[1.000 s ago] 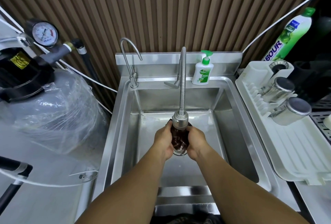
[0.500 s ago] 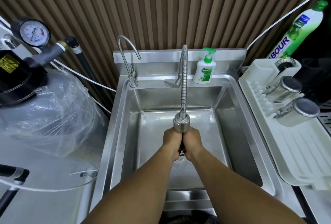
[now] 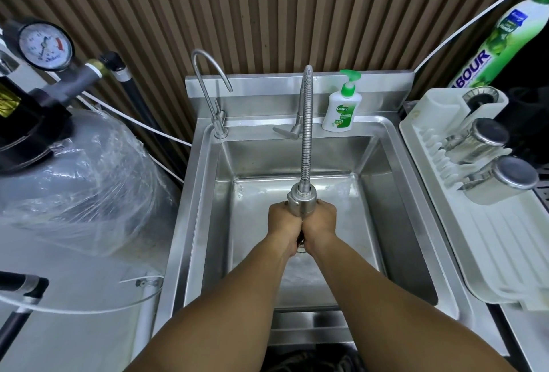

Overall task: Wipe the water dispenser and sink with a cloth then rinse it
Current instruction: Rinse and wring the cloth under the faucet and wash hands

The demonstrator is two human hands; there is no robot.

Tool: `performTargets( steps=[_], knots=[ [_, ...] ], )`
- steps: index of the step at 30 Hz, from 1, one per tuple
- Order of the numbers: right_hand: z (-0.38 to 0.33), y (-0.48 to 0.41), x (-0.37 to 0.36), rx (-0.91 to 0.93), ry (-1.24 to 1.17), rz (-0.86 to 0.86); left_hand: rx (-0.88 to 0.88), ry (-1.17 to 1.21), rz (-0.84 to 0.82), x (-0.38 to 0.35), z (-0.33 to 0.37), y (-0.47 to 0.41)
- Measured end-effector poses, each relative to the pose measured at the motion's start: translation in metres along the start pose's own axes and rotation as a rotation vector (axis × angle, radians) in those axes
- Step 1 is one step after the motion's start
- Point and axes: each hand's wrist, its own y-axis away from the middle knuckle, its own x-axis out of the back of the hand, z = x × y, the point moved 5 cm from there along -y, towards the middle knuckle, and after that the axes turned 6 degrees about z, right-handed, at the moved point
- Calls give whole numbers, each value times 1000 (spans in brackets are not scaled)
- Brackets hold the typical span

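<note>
Cloth (image 3: 300, 238) gripped btwn L hand (image 3: 283, 223), R hand (image 3: 322, 221); Dettol bottle (image 3: 341, 111) at back.

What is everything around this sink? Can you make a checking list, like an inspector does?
Surface: steel sink; the basin floor looks wet.
Job's things: dark cloth, mostly hidden between the hands, under the head of the flexible tap; small curved tap at the back left.
Clutter: soap bottle on the back ledge; steel cups lying on the white drying rack; green bottle beyond it.
Hands: left hand and right hand pressed together, both gripping the cloth.
Cables: white tube and black hose on the left; white cable on the right.
Surroundings: plastic-wrapped tank with pressure gauge; slatted wall.
</note>
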Motion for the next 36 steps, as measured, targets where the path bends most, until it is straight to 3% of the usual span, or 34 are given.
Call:
performTargets(
  steps=[8,14,20,31,36],
  knots=[
    [2,8,2,-52,8,-86,27,28,-10,3,-7,1],
    [8,13,18,-202,-94,-304,229,97,-124,21,-15,2],
    [24,24,39,-307,-160,-336,289,137,-198,38,-32,4],
    [34,26,43,-249,-218,-331,249,242,-189,39,-37,6],
    [15,26,18,-102,5,-267,151,123,-191,12,-19,11]
  ],
)
